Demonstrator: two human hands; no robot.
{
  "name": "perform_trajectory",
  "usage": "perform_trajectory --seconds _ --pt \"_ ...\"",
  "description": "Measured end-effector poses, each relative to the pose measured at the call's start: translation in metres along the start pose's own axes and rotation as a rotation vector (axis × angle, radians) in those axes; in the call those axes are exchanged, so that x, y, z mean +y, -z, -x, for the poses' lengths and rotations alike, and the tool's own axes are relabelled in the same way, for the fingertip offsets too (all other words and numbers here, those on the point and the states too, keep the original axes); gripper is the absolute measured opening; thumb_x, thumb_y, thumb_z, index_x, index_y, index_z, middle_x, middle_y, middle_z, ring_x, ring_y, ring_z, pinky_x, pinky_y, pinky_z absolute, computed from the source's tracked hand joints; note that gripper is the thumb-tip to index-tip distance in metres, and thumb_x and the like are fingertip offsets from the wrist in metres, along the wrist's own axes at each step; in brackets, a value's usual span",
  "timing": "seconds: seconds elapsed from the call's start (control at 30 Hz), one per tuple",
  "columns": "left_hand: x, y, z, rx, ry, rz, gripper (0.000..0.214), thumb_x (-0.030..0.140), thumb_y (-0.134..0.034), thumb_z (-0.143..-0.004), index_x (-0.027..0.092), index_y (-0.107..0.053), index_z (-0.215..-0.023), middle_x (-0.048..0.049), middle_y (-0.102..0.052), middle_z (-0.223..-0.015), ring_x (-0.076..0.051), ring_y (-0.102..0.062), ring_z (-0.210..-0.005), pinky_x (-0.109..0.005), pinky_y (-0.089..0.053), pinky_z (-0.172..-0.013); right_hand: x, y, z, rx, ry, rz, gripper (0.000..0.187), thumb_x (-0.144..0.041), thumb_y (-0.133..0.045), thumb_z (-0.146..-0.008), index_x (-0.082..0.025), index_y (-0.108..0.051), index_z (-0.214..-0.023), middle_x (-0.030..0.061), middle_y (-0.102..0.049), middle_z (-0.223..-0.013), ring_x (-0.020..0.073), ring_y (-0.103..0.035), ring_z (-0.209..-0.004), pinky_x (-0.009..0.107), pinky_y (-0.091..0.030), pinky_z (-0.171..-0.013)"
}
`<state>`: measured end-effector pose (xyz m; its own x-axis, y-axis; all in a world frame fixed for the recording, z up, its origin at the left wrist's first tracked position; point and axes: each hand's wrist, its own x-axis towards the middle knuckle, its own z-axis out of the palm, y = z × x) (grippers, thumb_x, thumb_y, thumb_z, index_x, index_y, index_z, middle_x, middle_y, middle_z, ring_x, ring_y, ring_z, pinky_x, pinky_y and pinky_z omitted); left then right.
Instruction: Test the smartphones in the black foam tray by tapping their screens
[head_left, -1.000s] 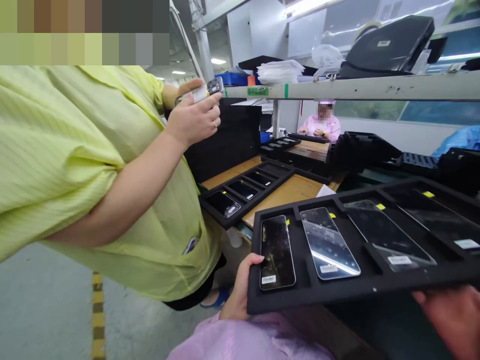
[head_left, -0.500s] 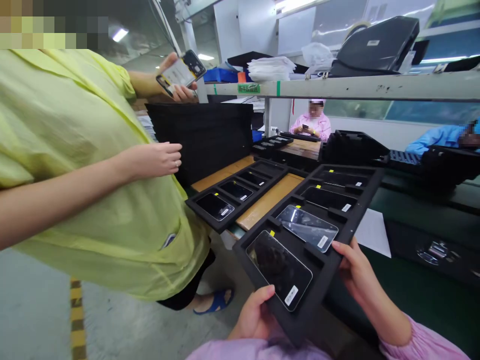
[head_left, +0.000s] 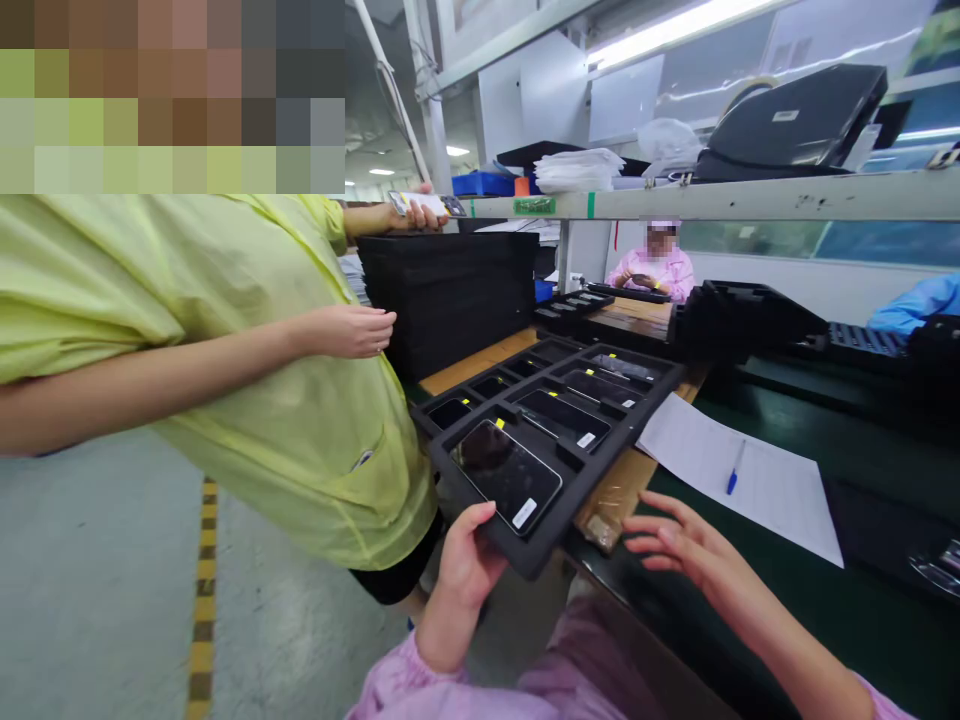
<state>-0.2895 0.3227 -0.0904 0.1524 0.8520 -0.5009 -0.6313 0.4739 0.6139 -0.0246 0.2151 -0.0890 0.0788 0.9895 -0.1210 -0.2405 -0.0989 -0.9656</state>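
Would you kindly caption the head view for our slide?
Left hand holds a black phone tray at the bench edge; right hand hovers open beside it, near a person in yellow.

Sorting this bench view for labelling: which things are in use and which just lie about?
In hand:
- left hand gripping black foam tray
- dark glass phone screens
- right hand, open

Lying about:
- white paper sheet
- blue pen
- stacked black trays

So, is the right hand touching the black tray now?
Apart. In the head view the right hand hovers open beside the black tray, with a clear gap to its edge. Only the left hand grips the tray's near corner.
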Motion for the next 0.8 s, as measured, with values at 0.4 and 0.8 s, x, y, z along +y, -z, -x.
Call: perform_trajectory --seconds 0.4,0.8 --pt "0.094 -0.024 -0.074 0.033 -0.27 0.077 0.018 0.006 -0.052 -0.079 0.014 -0.067 -0.087 -0.0013 -0.07 -0.064 -0.015 -0.067 -0.053 -0.023 -0.055 -0.051 0.051 0.042 0.023 0.263 -0.084 0.053 0.059 -0.061 -0.08 -0.069 -0.017 -0.071 -0.106 0.0138 -0.076 -0.1 0.0258 -0.073 -0.088 0.036 -0.056 -0.074" --pt "0.101 -0.029 -0.092 0.21 -0.41 -0.08 0.008 0.006 -0.059 -0.09 0.012 -0.062 -0.095 -0.0039 -0.07 -0.088 -0.017 -0.071 -0.083 -0.034 -0.061 -0.078 0.059 0.047 0.021 0.272 -0.114 0.091 0.063 -0.07 -0.08 -0.064 -0.019 -0.074 -0.1 0.0126 -0.076 -0.095 0.0271 -0.072 -0.085 0.034 -0.058 -0.071"
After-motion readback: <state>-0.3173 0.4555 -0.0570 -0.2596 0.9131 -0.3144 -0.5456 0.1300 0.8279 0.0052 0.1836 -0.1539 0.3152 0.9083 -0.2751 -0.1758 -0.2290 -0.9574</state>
